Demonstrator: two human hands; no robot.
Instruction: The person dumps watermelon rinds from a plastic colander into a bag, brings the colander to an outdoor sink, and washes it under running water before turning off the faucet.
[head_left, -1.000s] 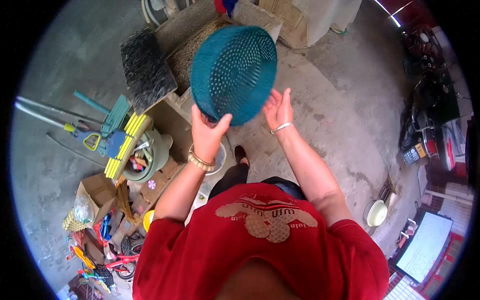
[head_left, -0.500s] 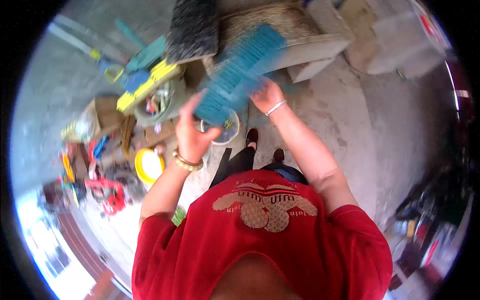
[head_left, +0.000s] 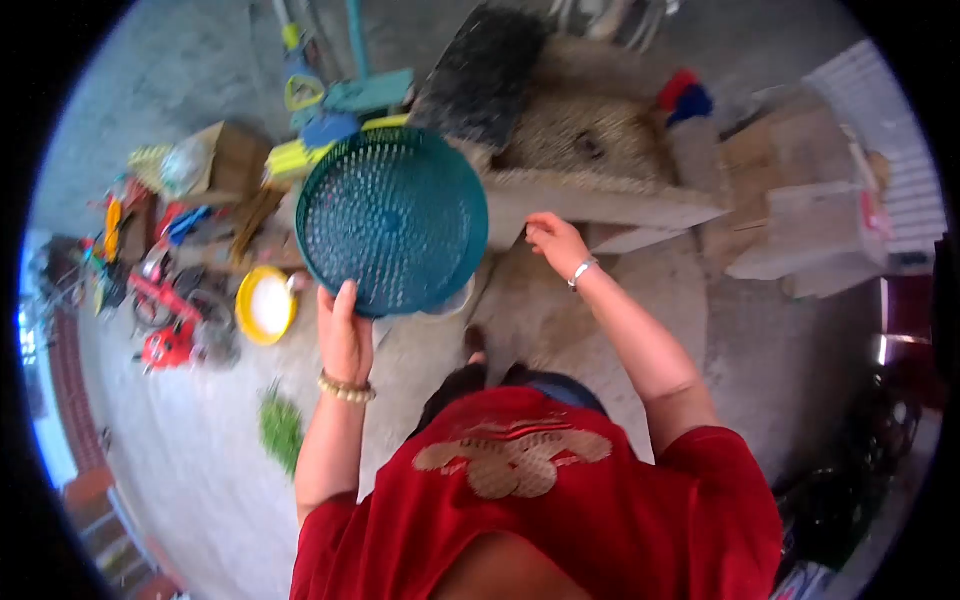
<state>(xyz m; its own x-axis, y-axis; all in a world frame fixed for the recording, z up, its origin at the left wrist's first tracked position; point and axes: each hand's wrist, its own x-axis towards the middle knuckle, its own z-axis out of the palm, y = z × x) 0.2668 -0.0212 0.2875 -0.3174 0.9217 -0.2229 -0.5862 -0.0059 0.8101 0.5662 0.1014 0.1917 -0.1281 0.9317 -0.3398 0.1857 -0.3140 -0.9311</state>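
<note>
My left hand [head_left: 345,335] grips the near rim of a round teal plastic strainer basket [head_left: 395,225], its thumb over the edge. The basket is tilted so its perforated round face shows, with nothing visible in it. To its right, my right hand [head_left: 555,245] is apart from it, fingers curled loosely together, and nothing shows in them. Below and behind the basket, the pale rim of a bucket [head_left: 458,303] peeks out; most of it is hidden.
Ahead is a concrete trough [head_left: 600,195] with a dark slab [head_left: 480,75] at its left. A yellow basin [head_left: 265,305], a cardboard box [head_left: 228,165] and a red toy [head_left: 170,345] are at left. Green plants [head_left: 280,430] lie on the floor. Cardboard [head_left: 770,150] is at right.
The right hand has let go of the basket and drawn away. The basket has swung from tilted in both hands to the left, held by the left hand alone. The view has shifted.
</note>
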